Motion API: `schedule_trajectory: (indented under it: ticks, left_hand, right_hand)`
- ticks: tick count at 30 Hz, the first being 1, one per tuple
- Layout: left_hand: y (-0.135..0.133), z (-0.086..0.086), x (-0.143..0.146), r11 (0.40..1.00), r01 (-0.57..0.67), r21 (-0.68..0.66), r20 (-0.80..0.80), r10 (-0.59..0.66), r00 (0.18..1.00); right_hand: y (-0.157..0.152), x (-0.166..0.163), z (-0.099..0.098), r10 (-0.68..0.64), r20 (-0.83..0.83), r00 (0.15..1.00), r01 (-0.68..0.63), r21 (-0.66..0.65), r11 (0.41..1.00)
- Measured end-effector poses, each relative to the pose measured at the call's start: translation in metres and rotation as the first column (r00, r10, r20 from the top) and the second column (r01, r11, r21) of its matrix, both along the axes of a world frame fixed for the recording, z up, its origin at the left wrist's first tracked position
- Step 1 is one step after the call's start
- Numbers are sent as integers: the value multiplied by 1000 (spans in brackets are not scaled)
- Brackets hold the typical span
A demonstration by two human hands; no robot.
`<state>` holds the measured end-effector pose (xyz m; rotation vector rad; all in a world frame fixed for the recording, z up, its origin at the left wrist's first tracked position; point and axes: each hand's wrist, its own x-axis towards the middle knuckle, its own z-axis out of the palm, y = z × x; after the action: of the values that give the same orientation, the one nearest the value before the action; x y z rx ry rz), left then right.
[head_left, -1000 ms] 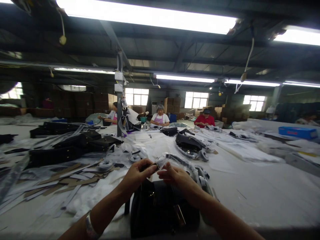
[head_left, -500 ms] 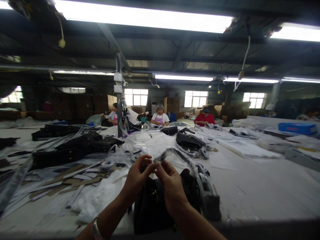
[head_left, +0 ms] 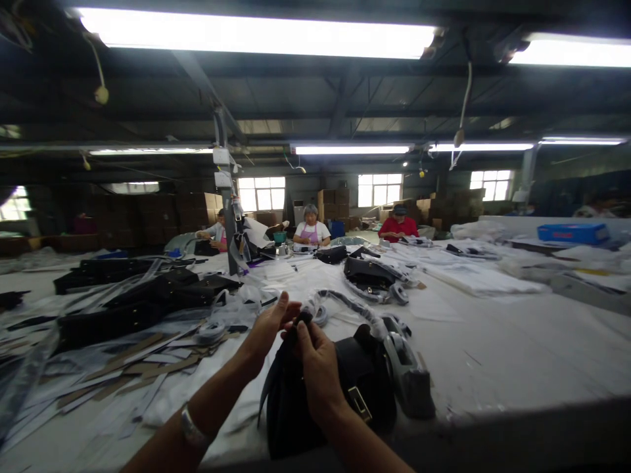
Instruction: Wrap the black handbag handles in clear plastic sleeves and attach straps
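A black handbag (head_left: 359,387) with a gold clasp stands on the white table (head_left: 517,355) right in front of me. A strap wrapped in clear plastic (head_left: 350,305) arches up from it. My left hand (head_left: 266,328) and my right hand (head_left: 315,364) meet above the bag's left top corner. Both pinch the dark end of the strap where it joins the bag. A grey tape dispenser (head_left: 409,374) sits against the bag's right side.
Black bags (head_left: 142,295) and cardboard strips (head_left: 123,368) cover the table's left part. More bags (head_left: 369,272) lie further back, by a grey post (head_left: 227,223). Three people (head_left: 310,233) sit at the far end. A blue box (head_left: 572,233) lies at the right.
The bag has been lifted and tipped more upright. My hands have shifted from the strap's plastic-wrapped tip down to the bag's top corner. The view has swung slightly to the right.
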<state>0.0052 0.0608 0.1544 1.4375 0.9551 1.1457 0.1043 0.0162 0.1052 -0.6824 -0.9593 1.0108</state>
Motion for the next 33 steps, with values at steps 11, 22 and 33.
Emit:
schedule_trajectory:
  ticks: [11,22,33]
  left_hand:
    - [4,28,5,951,308,-36,-245,-307,920]
    - [-11,16,-6,957,291,11,-242,-279,929]
    - [-8,29,-13,959,267,-98,-173,-280,944]
  right_hand:
    - [-12,-7,-8,-47,187,981,51,-16,999]
    - [-9,-5,-14,-46,140,989,53,-51,997]
    - [-18,-3,-14,-49,398,916,52,4,999]
